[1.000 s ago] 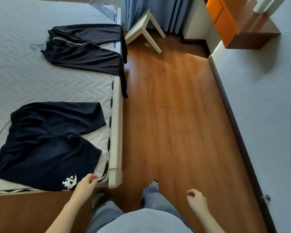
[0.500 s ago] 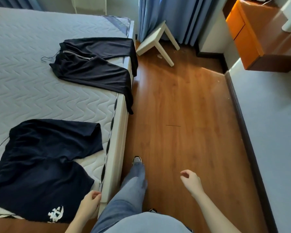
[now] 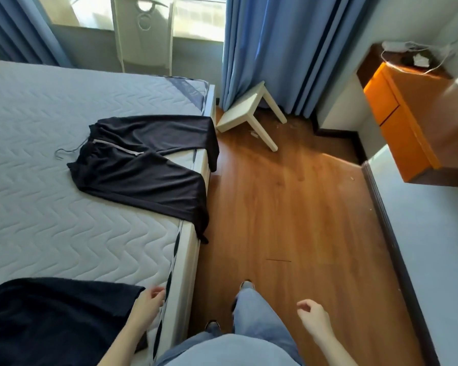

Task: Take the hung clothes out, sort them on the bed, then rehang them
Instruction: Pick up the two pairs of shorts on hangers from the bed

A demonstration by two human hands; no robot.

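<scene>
Clothes are lying sorted on the quilted white mattress (image 3: pixel 50 207) of the bed: black drawstring trousers (image 3: pixel 143 165) are spreading across the far part, still threaded on a thin wire hanger (image 3: pixel 66 152) whose hook is poking out beside the waistband, and a dark navy garment (image 3: pixel 50 320) is resting flat at the near corner. Both trouser legs are draping over the bed's white side rail (image 3: pixel 188 262) and dangling toward the wooden plank floor (image 3: pixel 302 220). Left hand (image 3: pixel 146 310) is hovering at the navy garment's edge, right at the mattress rim, fingers loosely curled and slightly apart, gripping nothing that can be made out; whether the palm is touching the cloth cannot be told. Right hand (image 3: pixel 312 319) is hanging over the floor, well apart from the bed, fingers half curled and empty. Person is standing in blue jeans beside the bed, one foot forward. Judgement: sorting is looking mostly done and rehanging is not yet begun. Risks from here: the overhanging legs are shifting weight off the mattress, so a tug at the hanger hook or a brush from a passing knee could be dragging the trousers to the floor; lifting by the hook alone could be letting the slick fabric slide off the wire. White stool (image 3: pixel 249 116) is standing near the blue curtain (image 3: pixel 275 48), a possible trip point on the walking path.
</scene>
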